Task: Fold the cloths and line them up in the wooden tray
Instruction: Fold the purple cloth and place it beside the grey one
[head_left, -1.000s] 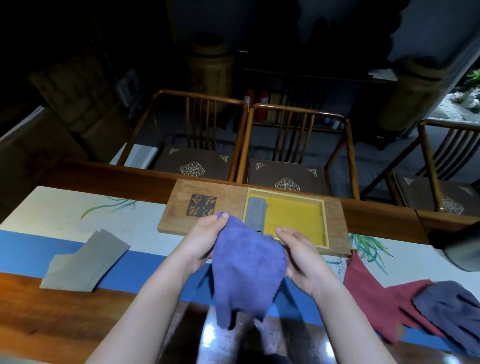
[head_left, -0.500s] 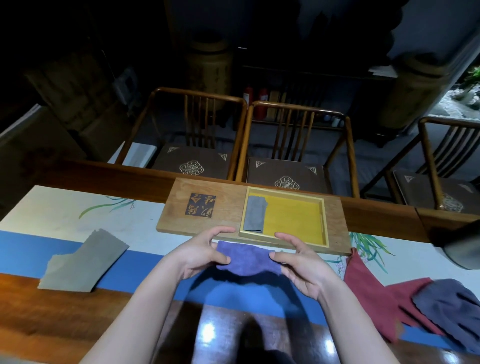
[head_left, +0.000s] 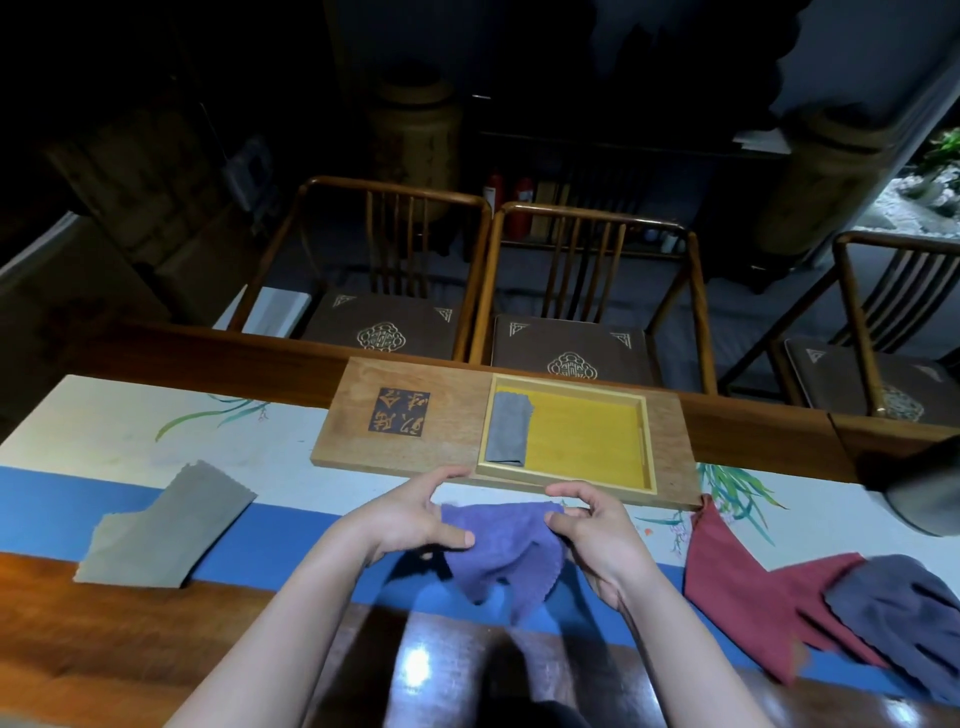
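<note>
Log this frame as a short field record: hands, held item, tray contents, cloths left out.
left hand: pinching the purple cloth's left edge
right hand: pinching its right edge
purple cloth: held up between both hands, lower part hanging, not folded flat
wooden tray: one folded grey cloth at its left side, yellow lining otherwise bare
unfolded on the table: tan cloth at left; red cloth and dark blue-grey cloth at right

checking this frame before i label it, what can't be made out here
Only the head view:
- Purple cloth: its upper corners sit under the left hand and right hand, so the fold state is unclear.
- Dark grey cloth: cut off by the right edge.
- Dark object at right: cropped and unlit, unidentifiable.
- Carved characters on the wooden tray: too small to read.
</note>
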